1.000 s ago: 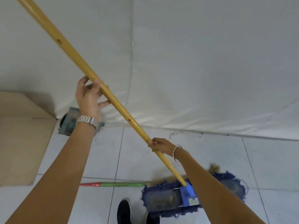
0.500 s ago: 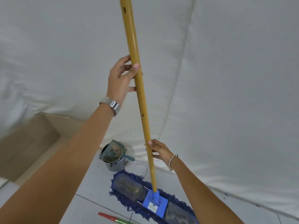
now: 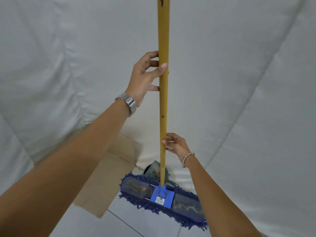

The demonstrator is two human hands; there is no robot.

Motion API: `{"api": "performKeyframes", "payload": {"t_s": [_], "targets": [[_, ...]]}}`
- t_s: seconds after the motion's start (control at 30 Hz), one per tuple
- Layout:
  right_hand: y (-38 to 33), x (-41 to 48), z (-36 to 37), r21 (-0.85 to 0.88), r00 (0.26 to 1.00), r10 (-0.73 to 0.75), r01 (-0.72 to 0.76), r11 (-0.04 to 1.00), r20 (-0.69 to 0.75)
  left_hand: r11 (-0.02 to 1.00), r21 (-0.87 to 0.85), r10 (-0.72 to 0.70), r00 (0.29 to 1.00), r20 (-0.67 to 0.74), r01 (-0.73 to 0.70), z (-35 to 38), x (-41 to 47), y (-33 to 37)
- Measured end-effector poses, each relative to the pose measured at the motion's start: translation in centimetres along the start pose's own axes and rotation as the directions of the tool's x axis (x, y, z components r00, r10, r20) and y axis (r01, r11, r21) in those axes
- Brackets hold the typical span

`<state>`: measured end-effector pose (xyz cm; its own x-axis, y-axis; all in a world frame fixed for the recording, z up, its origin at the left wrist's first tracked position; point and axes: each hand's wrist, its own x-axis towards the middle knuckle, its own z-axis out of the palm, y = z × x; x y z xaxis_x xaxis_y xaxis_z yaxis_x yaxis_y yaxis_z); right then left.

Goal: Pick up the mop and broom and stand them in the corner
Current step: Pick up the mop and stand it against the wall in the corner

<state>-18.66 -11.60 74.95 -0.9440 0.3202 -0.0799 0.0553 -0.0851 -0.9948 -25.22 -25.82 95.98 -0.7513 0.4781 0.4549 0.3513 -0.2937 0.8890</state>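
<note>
The mop stands upright in front of me, its long yellow wooden handle [image 3: 162, 103] running up out of the top of the view. Its flat blue fringed head [image 3: 184, 205] with a blue plastic bracket rests on the tiled floor near the white wall. My left hand [image 3: 145, 77] grips the handle high up, thumb across the front. My right hand [image 3: 176, 145] holds the handle lower down with its fingertips. The broom is out of sight.
A white fabric-covered wall [image 3: 239, 82] fills the background. A flat piece of brown cardboard [image 3: 109, 177] lies on the floor to the left of the mop head. A small grey-green bucket [image 3: 153, 170] sits behind the mop head against the wall.
The mop handle has gone from steeply slanted to upright. The mop head has shifted toward the wall beside the cardboard and bucket. The broom's red-green handle has left the view.
</note>
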Motion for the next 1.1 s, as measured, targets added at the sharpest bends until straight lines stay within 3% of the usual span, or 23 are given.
{"api": "performKeyframes", "payload": {"t_s": [0.23,0.6,0.77,1.1], "targets": [[0.5,8.6,10.6,-0.057,0.998,-0.061,0.059,0.997,-0.029,0.997,0.077,-0.02,1.0,0.024,0.019,-10.6,4.6,-3.0],[5.1,27.1,23.3,-0.085,0.996,0.072,-0.067,0.994,0.056,0.983,0.118,-0.136,0.99,-0.025,0.138,-26.9,14.9,-12.4],[7.0,34.5,29.1,-0.114,0.992,0.125,-0.122,0.986,0.018,0.977,0.119,-0.174,0.984,-0.031,0.177,-34.6,19.7,-17.0],[13.1,48.0,36.7,-0.217,0.973,0.123,-0.165,0.962,-0.193,0.96,0.02,-0.278,0.948,0.152,0.278,-46.7,29.0,-29.9]]}}
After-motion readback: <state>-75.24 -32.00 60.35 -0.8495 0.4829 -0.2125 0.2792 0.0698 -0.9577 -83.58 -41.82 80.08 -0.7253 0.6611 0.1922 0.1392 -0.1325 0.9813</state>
